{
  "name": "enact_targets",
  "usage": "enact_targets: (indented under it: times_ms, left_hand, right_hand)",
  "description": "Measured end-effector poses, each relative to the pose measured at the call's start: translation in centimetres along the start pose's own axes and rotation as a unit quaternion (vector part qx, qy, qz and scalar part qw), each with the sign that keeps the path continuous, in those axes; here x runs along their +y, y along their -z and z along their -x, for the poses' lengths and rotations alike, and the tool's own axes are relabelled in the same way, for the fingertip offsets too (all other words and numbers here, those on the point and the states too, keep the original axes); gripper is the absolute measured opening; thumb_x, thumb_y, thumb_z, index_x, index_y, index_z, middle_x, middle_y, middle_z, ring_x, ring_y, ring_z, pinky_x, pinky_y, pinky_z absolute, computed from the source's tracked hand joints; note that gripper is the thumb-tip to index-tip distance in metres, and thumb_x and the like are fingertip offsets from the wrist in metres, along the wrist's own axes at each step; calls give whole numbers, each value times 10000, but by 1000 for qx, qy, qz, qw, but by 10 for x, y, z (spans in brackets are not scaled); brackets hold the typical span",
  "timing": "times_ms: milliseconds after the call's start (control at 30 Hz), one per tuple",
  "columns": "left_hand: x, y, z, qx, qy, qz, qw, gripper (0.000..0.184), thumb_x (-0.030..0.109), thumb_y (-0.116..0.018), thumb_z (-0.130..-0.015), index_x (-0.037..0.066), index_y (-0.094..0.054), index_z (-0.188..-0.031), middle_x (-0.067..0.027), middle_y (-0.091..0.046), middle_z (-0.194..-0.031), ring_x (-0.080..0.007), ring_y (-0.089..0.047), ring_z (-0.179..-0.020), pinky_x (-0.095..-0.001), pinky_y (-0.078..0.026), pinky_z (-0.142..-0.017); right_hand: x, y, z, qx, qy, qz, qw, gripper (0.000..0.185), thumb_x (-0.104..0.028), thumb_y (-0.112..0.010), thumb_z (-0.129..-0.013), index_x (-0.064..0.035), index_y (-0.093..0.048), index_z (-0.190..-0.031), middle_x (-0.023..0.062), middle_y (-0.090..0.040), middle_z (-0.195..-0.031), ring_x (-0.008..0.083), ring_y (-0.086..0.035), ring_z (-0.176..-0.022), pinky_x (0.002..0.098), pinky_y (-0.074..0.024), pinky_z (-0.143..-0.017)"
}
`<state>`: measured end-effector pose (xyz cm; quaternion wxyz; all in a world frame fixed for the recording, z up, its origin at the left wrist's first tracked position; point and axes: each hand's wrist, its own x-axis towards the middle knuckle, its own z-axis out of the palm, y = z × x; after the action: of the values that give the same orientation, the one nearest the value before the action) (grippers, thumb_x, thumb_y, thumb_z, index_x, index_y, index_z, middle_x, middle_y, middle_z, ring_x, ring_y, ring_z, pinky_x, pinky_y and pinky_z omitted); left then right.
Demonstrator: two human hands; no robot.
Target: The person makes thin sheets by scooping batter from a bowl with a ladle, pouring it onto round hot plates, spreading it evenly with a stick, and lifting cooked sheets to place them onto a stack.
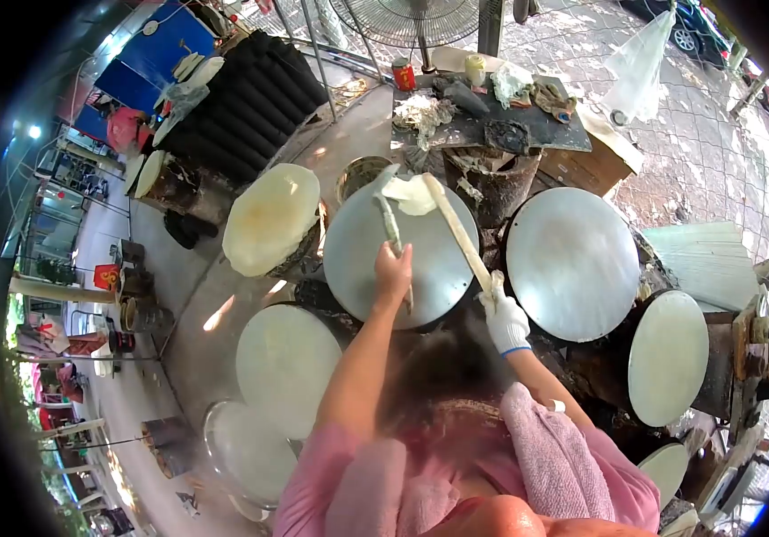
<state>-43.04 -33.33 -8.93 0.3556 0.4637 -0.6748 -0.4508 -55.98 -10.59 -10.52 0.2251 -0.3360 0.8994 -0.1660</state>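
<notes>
My bare left hand (393,271) is closed around the handle of a scraper (390,219), whose head reaches the far part of a round grey griddle (357,246). A white glove covers my right hand (506,324), which grips a long flat wooden stick (458,228). Between the far ends of both tools sits a pale, soft lump of dough or batter (413,195). Whether the tools press on it or only touch it, I cannot tell. Most of the griddle's surface is bare.
A second griddle (572,264) stands to the right. Round pale sheets lie at the left (272,219), lower left (288,367) and right (669,358). Beyond the griddles, a dark table (545,134) bears a red can (403,74) and cloths. Black cylinders (250,98) are stacked behind left.
</notes>
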Motion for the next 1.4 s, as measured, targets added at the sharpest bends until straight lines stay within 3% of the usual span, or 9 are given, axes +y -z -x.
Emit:
enact_targets:
  times_ms: [167,233,333,533,667,733,800,1200,1400]
  left_hand:
    - [10,85,9,125,-141,-180,965,299,197,-593,-965,-60,-515,-1094,-231,-614,-844,-383,-621,-748,-438,-487,-643]
    - [-22,120,4,153,-202,-149,956,235,222,-583,-976,-7,-539,-1003,-111,-577,-726,-227,-572,-616,-363,-479,-563]
    - [-40,170,32,76,6,74,994,184,212,-569,-997,97,-500,-871,44,-410,-646,-24,-391,-510,-210,-320,-403]
    - [-20,226,107,30,196,151,968,183,219,-550,-1003,83,-502,-890,29,-417,-627,-56,-376,-464,-226,-322,-403]
    - [-12,248,140,40,218,205,953,177,214,-537,-1009,62,-507,-924,9,-430,-626,-68,-375,-447,-245,-319,-388]
    - [-4,253,150,64,238,187,951,172,216,-512,-1020,53,-520,-967,3,-439,-635,-76,-374,-442,-247,-315,-379]
    - [-3,255,158,83,235,182,951,179,222,-501,-1025,50,-526,-982,3,-439,-639,-77,-375,-442,-245,-319,-376]
    - [30,213,194,191,303,158,920,186,223,-536,-1000,81,-486,-892,6,-431,-588,-79,-376,-410,-237,-293,-362]
    - [57,190,196,234,343,157,896,166,203,-533,-998,73,-492,-902,4,-443,-598,-84,-387,-411,-237,-299,-365]
  right_hand:
    - [-52,-16,-2,-137,-82,-416,895,446,-465,-583,-931,-180,-648,-1268,87,-633,-688,206,-638,-661,391,-505,-632]
    - [-72,6,-4,-149,-71,-304,938,468,-446,-616,-918,-158,-622,-1287,110,-676,-766,212,-659,-701,361,-513,-683]
    - [-51,12,-12,-7,4,-218,976,505,-438,-637,-909,-131,-604,-1310,115,-690,-807,201,-661,-741,353,-511,-708]
    - [-92,-18,-12,-187,-51,-447,873,427,-400,-692,-889,-113,-694,-1205,16,-666,-772,103,-598,-633,258,-476,-606]
    - [-112,49,-6,-105,-14,-212,972,441,-343,-705,-890,-13,-681,-1182,19,-683,-778,101,-610,-678,247,-487,-636]
    - [-87,41,-29,24,-5,-383,924,375,-318,-694,-904,-34,-704,-1150,7,-675,-782,86,-583,-684,227,-468,-644]
    - [-79,48,-45,-155,-97,-294,938,327,-291,-684,-920,-20,-714,-1101,-17,-635,-749,72,-535,-624,226,-436,-591]
    - [-94,83,-124,-322,-7,-215,922,308,-252,-673,-929,-38,-696,-1148,-52,-567,-700,36,-483,-600,212,-393,-536]
    - [-58,57,-157,-322,184,-253,894,333,-295,-679,-926,-96,-698,-1192,-44,-617,-762,56,-525,-639,241,-447,-573]
